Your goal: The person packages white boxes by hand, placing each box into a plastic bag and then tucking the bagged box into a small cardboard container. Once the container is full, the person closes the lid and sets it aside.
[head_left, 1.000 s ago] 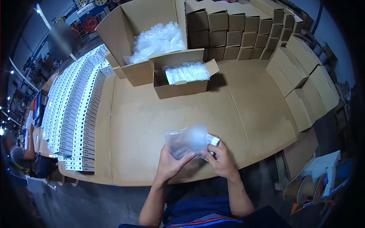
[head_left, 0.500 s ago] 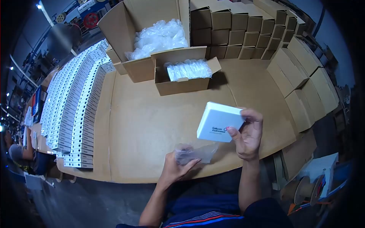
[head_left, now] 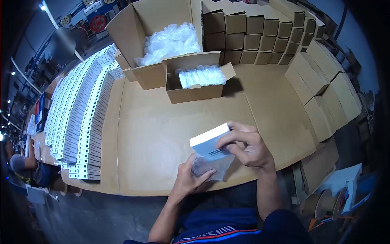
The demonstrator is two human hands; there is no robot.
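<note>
Over the front part of the cardboard-covered table, my right hand (head_left: pixel 248 146) grips a flat white box (head_left: pixel 211 136) by its right end, fingers above and thumb below. The box is tilted, its printed face turned toward me and partly covered by the fingers. My left hand (head_left: pixel 190 175) holds a clear plastic bag (head_left: pixel 215 167) just below it, thumb along the near side. The bag's mouth is spread, and the box's lower edge overlaps it in this view.
An opened carton (head_left: pixel 195 96) holds a row of plastic-wrapped packs. Behind it a larger carton (head_left: pixel 152 77) is heaped with clear bags (head_left: pixel 172 40). Long stacks of white boxes (head_left: pixel 87 142) line the left. Brown cartons (head_left: pixel 254 40) are stacked at back and right. Another person (head_left: pixel 28 160) sits far left.
My right hand has brought the white box down and left to the bag, tipping it so its top edge shows. The bag's mouth has spread wider in my left hand.
</note>
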